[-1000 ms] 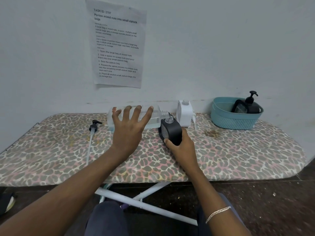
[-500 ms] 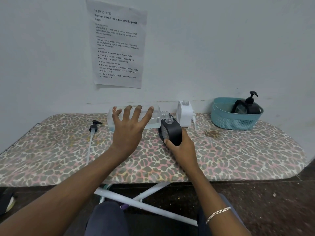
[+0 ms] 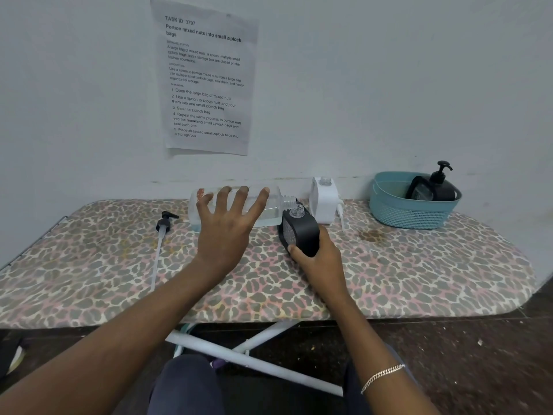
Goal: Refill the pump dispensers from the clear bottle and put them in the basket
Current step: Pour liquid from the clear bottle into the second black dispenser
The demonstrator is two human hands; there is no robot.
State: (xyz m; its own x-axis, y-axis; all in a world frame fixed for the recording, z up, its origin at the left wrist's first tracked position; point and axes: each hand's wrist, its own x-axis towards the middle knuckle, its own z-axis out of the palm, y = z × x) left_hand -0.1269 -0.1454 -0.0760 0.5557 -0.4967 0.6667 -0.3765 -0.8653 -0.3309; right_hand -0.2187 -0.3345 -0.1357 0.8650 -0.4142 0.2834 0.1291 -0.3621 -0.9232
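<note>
Pale grey wall fills the top of the head view, with a printed sheet [image 3: 209, 79] stuck to it; below runs a leopard-print ironing board [image 3: 419, 274] that serves as the counter, its white legs [image 3: 254, 360] crossing underneath over a dark floor.

Left hand [image 3: 227, 229] is spread wide over the clear bottle [image 3: 269, 209], fingers fanned across its upper side; the bottle is held on its side, nearly level, its open threaded neck pointing right and meeting the mouth of the black dispenser [image 3: 300, 235]; a shallow layer of clear liquid sits along the bottle's lower side; whether the thumb grips from beneath I cannot tell.

Right hand [image 3: 320, 265] is wrapped around the lower part of the black dispenser, thumb on its near face; the dispenser stands tilted toward the bottle, its pump off and its clear neck open; a silver bracelet [image 3: 383, 377] circles the right wrist.

Left of the bottle a loose pump [image 3: 163, 232] lies on the counter, black head toward the wall, long tube toward the near edge; just behind the black dispenser stands a white dispenser [image 3: 323, 202], also without its pump.

At the far right of the counter sits a teal basket [image 3: 413, 217]; inside it leans another black dispenser [image 3: 440, 188] with its pump fitted.
</note>
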